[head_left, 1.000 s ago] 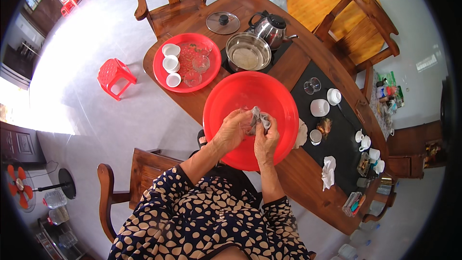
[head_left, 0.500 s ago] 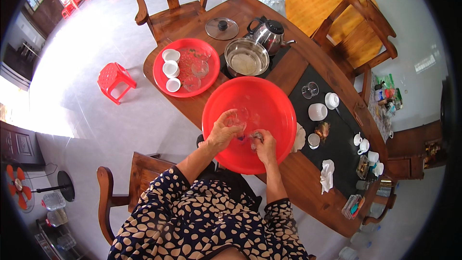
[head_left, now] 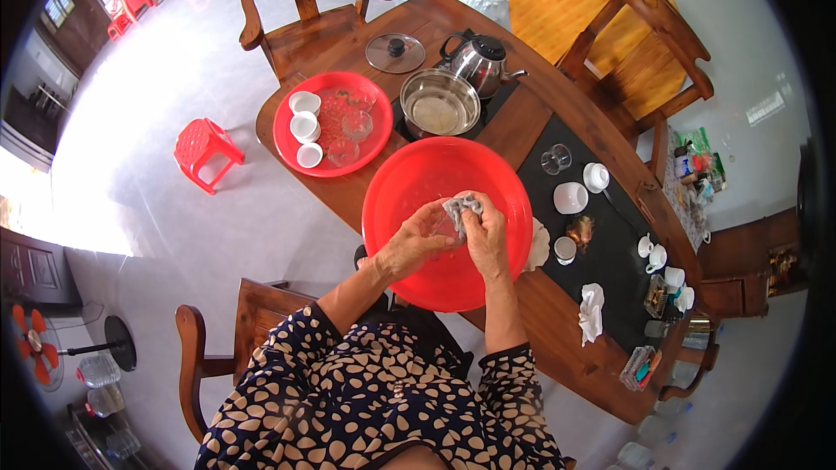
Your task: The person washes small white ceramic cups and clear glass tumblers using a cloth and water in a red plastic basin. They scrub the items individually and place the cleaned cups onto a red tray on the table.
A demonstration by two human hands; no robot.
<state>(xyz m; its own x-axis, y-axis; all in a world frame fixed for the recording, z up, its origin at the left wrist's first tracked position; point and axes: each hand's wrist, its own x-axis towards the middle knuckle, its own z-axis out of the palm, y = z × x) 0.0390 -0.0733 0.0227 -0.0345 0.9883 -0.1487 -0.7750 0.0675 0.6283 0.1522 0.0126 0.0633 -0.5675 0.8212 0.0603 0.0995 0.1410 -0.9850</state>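
Observation:
A big red plastic basin (head_left: 409, 178) sits on the wooden table (head_left: 540, 322) in front of me. Over its middle my left hand (head_left: 416, 242) grips a small clear glass cup (head_left: 445, 224). My right hand (head_left: 485, 235) presses a wet grey cloth (head_left: 461, 206) against the top of that cup. Both hands touch each other above the basin.
A red tray (head_left: 292, 144) with white cups and glasses lies at the left. Behind the basin stand a steel bowl (head_left: 439, 104), a kettle (head_left: 481, 60) and a glass lid (head_left: 395, 52). Cups and a crumpled tissue (head_left: 591, 312) lie on the black mat (head_left: 610, 252) at right. Wooden chairs ring the table.
My hands were low in the basin, apart, half a second ago. Now they have risen and come together, the cloth back on the cup.

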